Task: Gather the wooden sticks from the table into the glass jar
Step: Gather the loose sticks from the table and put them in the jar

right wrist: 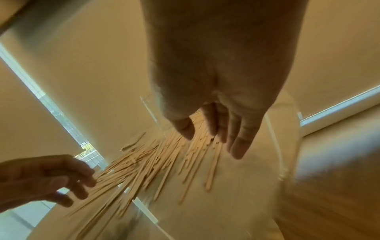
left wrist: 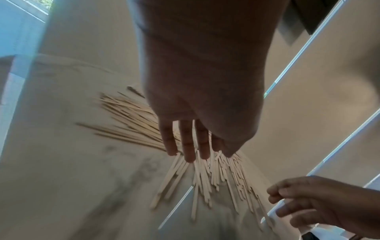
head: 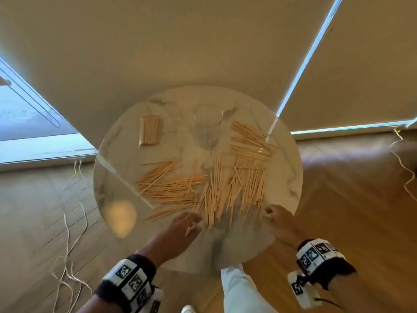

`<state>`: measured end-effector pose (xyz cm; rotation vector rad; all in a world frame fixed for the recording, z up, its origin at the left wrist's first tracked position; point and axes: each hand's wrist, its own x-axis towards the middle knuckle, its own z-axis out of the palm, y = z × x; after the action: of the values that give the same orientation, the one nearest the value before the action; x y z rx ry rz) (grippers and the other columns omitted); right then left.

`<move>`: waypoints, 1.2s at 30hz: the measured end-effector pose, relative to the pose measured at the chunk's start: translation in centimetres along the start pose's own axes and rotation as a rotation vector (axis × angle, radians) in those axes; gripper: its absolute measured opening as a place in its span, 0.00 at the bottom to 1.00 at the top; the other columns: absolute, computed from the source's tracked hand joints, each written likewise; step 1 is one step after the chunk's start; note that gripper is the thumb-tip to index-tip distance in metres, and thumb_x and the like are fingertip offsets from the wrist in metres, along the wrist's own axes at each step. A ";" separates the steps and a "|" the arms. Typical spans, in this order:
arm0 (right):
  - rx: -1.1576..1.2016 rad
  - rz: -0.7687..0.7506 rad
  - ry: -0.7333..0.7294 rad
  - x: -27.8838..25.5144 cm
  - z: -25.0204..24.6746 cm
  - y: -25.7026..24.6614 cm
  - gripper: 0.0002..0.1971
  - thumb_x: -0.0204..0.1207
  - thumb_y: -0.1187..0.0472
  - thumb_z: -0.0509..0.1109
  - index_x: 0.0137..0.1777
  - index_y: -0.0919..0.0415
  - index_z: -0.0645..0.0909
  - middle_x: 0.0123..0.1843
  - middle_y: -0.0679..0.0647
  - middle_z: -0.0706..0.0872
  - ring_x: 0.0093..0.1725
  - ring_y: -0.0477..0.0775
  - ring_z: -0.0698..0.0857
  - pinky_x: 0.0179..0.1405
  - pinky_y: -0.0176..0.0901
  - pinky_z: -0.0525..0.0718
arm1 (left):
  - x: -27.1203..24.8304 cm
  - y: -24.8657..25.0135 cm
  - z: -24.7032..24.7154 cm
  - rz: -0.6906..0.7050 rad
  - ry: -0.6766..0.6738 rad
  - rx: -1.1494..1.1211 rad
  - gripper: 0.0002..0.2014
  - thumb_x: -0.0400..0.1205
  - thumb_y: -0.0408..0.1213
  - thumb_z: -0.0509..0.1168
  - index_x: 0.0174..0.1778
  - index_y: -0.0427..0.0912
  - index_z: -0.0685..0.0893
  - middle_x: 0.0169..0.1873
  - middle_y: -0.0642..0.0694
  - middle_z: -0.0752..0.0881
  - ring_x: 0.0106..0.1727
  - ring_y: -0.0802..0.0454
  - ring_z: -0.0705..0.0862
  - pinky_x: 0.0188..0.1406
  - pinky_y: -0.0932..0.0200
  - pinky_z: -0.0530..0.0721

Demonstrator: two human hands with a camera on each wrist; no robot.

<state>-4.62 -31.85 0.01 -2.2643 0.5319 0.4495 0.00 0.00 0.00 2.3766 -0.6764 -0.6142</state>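
Several pale wooden sticks [head: 216, 184] lie scattered over the near half of a round marble table [head: 284, 177]. A neat bundle of sticks [head: 150, 131] sits at the far left. The clear glass jar [head: 208, 125] stands upright at the far middle, and I see no sticks in it. My left hand [head: 189, 222] hovers at the near edge of the pile, with straight fingers [left wrist: 190, 152] over the stick ends [left wrist: 205, 175]. My right hand [head: 269, 212] hangs at the pile's right near corner, its fingers [right wrist: 238, 146] relaxed above the sticks [right wrist: 164, 159]. Neither hand holds anything.
The table edge runs just beyond my right hand, with wooden floor [head: 349, 211] below. Loose cords [head: 67, 222] trail on the floor at the left. My white-trousered leg [head: 239, 288] is under the near rim. Blinds [head: 203, 41] hang behind the table.
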 end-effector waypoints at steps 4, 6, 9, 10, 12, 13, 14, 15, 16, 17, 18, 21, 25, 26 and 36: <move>0.060 0.118 0.118 6.2 -1.5 -1.4 0.12 0.81 0.57 0.68 0.39 0.62 0.75 0.37 0.59 0.77 0.38 0.64 0.77 0.36 0.51 0.70 | 8.4 0.5 0.4 0.019 0.072 0.124 0.13 0.88 0.38 0.64 0.67 0.41 0.82 0.61 0.48 0.82 0.61 0.50 0.85 0.62 0.63 0.83; 0.105 0.122 0.098 8.4 -1.2 -2.5 0.10 0.80 0.56 0.67 0.39 0.58 0.72 0.40 0.55 0.75 0.40 0.57 0.74 0.41 0.49 0.70 | 11.3 0.7 1.1 -0.111 0.053 0.122 0.16 0.88 0.44 0.60 0.71 0.46 0.77 0.64 0.46 0.80 0.65 0.45 0.82 0.66 0.51 0.83; 0.071 0.081 -0.003 10.5 0.0 -4.1 0.14 0.82 0.56 0.67 0.63 0.62 0.80 0.60 0.59 0.78 0.60 0.59 0.78 0.55 0.42 0.71 | 14.2 2.4 2.2 -0.284 0.011 0.033 0.19 0.88 0.46 0.61 0.74 0.47 0.74 0.70 0.42 0.75 0.68 0.40 0.79 0.68 0.47 0.80; 0.069 0.063 -0.033 11.0 0.4 -4.9 0.16 0.82 0.56 0.67 0.66 0.63 0.78 0.62 0.59 0.77 0.63 0.59 0.77 0.57 0.40 0.70 | 14.9 2.9 2.4 -0.301 -0.002 -0.015 0.19 0.88 0.44 0.62 0.75 0.45 0.75 0.71 0.40 0.74 0.69 0.40 0.79 0.68 0.49 0.80; 0.073 0.053 -0.051 11.5 0.9 -6.3 0.19 0.81 0.55 0.69 0.69 0.62 0.75 0.64 0.58 0.75 0.63 0.58 0.77 0.61 0.40 0.71 | 15.8 3.6 2.6 -0.263 0.006 -0.085 0.19 0.89 0.41 0.62 0.77 0.46 0.74 0.72 0.44 0.74 0.70 0.44 0.79 0.70 0.52 0.80; 0.069 0.061 -0.029 11.7 1.2 -6.6 0.21 0.79 0.54 0.71 0.69 0.61 0.74 0.66 0.58 0.74 0.64 0.59 0.76 0.62 0.42 0.73 | 15.9 3.7 2.3 -0.242 0.010 -0.097 0.20 0.89 0.42 0.62 0.78 0.47 0.73 0.71 0.48 0.74 0.70 0.48 0.78 0.71 0.54 0.79; 0.066 0.084 -0.002 11.8 1.4 -6.9 0.24 0.76 0.51 0.73 0.68 0.60 0.73 0.66 0.58 0.72 0.64 0.60 0.76 0.63 0.46 0.74 | 15.8 3.3 1.9 -0.251 0.009 -0.114 0.20 0.90 0.42 0.61 0.78 0.48 0.72 0.70 0.52 0.73 0.70 0.53 0.77 0.73 0.55 0.78; 0.065 0.116 0.018 12.0 1.6 -7.1 0.29 0.73 0.48 0.76 0.69 0.59 0.70 0.67 0.58 0.71 0.67 0.62 0.74 0.65 0.50 0.76 | 15.6 2.8 1.3 -0.266 0.026 -0.125 0.19 0.90 0.43 0.61 0.78 0.49 0.73 0.69 0.54 0.73 0.69 0.56 0.76 0.73 0.56 0.78; 0.061 0.160 0.018 12.1 2.0 -7.3 0.37 0.71 0.44 0.78 0.73 0.59 0.67 0.71 0.59 0.68 0.70 0.64 0.71 0.68 0.55 0.76 | 15.2 2.1 0.8 -0.288 0.051 -0.139 0.19 0.90 0.43 0.62 0.77 0.49 0.74 0.70 0.55 0.74 0.68 0.57 0.78 0.73 0.55 0.80; 0.042 0.192 0.006 12.1 2.5 -7.6 0.46 0.68 0.39 0.79 0.78 0.60 0.62 0.75 0.61 0.66 0.74 0.67 0.68 0.73 0.60 0.74 | 14.7 1.4 0.3 -0.293 0.079 -0.160 0.18 0.89 0.43 0.63 0.77 0.49 0.75 0.69 0.55 0.76 0.66 0.58 0.80 0.71 0.54 0.83; -0.001 0.212 -0.013 12.1 3.1 -8.0 0.54 0.67 0.36 0.79 0.83 0.62 0.56 0.80 0.64 0.61 0.79 0.70 0.63 0.78 0.64 0.70 | 14.0 0.6 -0.2 -0.295 0.107 -0.176 0.17 0.89 0.42 0.64 0.75 0.51 0.77 0.68 0.55 0.77 0.63 0.59 0.81 0.66 0.53 0.86; -0.145 0.203 -0.004 12.2 5.9 -9.3 0.62 0.72 0.36 0.75 0.88 0.67 0.38 0.89 0.70 0.47 0.87 0.72 0.49 0.86 0.62 0.49 | 11.6 -1.9 -1.2 -0.237 0.142 -0.175 0.13 0.88 0.43 0.64 0.68 0.57 0.79 0.60 0.61 0.78 0.53 0.65 0.83 0.52 0.60 0.87; -0.230 0.194 0.050 12.5 8.9 -10.5 0.51 0.79 0.46 0.69 0.88 0.70 0.42 0.88 0.73 0.51 0.87 0.73 0.53 0.86 0.62 0.50 | 8.9 -4.6 -2.2 -0.063 0.127 -0.110 0.13 0.89 0.46 0.61 0.69 0.55 0.80 0.60 0.59 0.81 0.53 0.60 0.85 0.50 0.57 0.89; -0.278 0.185 0.070 12.3 9.3 -10.8 0.48 0.80 0.48 0.69 0.88 0.71 0.46 0.87 0.73 0.55 0.85 0.74 0.58 0.85 0.63 0.54 | 8.4 -5.4 -2.4 -0.028 0.116 -0.103 0.13 0.90 0.46 0.61 0.70 0.55 0.81 0.61 0.58 0.82 0.54 0.59 0.85 0.51 0.56 0.89; -0.284 0.186 0.276 14.4 10.2 -13.5 0.25 0.77 0.64 0.73 0.71 0.76 0.74 0.60 0.72 0.82 0.55 0.74 0.82 0.57 0.64 0.80 | 6.3 -11.2 -5.6 0.235 0.131 -0.125 0.10 0.87 0.35 0.69 0.64 0.44 0.85 0.54 0.52 0.86 0.52 0.59 0.84 0.55 0.68 0.84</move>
<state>12.84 -19.24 -5.40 -2.5798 0.8710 0.3201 11.49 6.42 -4.78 2.1605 -0.8188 -0.3847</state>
